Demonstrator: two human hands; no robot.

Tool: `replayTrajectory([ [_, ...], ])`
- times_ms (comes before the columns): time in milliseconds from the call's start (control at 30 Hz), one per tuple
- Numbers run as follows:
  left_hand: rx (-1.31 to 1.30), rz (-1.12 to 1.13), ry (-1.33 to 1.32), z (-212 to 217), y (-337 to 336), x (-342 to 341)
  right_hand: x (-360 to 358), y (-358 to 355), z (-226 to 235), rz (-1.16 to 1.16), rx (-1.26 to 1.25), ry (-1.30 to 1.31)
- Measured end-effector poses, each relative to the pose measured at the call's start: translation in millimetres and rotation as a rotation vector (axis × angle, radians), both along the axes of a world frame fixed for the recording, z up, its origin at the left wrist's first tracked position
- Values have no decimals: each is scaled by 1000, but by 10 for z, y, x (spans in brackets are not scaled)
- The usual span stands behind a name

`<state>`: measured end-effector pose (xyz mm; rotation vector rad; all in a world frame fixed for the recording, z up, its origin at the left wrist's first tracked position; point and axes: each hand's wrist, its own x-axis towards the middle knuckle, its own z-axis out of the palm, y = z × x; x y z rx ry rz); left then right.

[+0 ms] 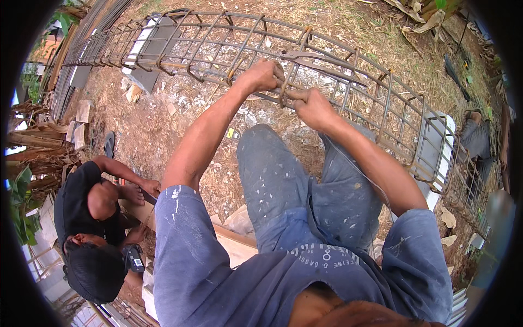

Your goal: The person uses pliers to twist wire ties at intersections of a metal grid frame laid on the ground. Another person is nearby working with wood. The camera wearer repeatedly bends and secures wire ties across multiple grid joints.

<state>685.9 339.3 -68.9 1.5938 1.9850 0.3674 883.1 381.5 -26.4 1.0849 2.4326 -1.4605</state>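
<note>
Close in, paint-flecked trousers (278, 180); at left, a co-worker (79, 199) in black. Beyond, the rebar cage (284, 97), its near edge between left hand (262, 75) and right hand (316, 110), touching both. Fingers (299, 94) curled narrow; anything pinched, impossible to tell. Just past them, pliers (313, 66) resting across the cage; farther left, a grey panel (143, 79) beneath it.

A long, rust-brown rebar cage (303, 40) stretches sideways, with rusty pincers (297, 55) lying across its bars.
</note>
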Motion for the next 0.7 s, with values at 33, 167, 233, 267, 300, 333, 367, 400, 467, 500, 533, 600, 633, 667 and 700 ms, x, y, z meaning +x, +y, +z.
replayTrajectory([
  [33, -78, 33, -74, 86, 19, 11, 4, 12, 85, 26, 17, -23],
  [167, -154, -42, -14, 77, 22, -5, -14, 19, 138, 20, -17, -23],
  [233, -143, -272, 197, 112, -7, 6, -4, 4, 123, 24, 17, -17],
  [267, -156, -339, 277, 73, -35, -48, -37, -22, 118, 30, 32, -1],
  [300, -157, -413, 350, 73, -16, -47, -23, -7, 36, 33, 66, 37],
  [333, 44, -285, 392, 57, -76, -26, -7, 3, -107, 37, 98, 76],
  [367, 256, -161, 412, 36, -166, 99, 29, 59, -191, 33, 140, 98],
  [400, 451, -31, 443, 74, -330, 205, 29, 48, -151, 13, 84, 90],
  [467, 458, 364, 234, 169, -550, 510, 104, 93, -151, -4, 75, 70],
  [500, 491, 407, 221, 126, -700, 565, 70, 55, -129, -3, 56, 80],
  [533, 539, 453, 207, 32, -843, 624, 47, -2, -19, -33, 78, 103],
  [600, 610, 488, 214, -226, -939, 682, 3, 35, 31, -243, -362, 128],
  [633, 651, 473, 241, -328, -913, 698, -11, 59, 74, -349, -577, 132],
  [667, 695, 454, 266, -411, -875, 706, -42, -17, 187, -504, -700, 162],
  [700, 731, 460, 233, -486, -853, 700, -36, -59, 134, -541, -753, 197],
])
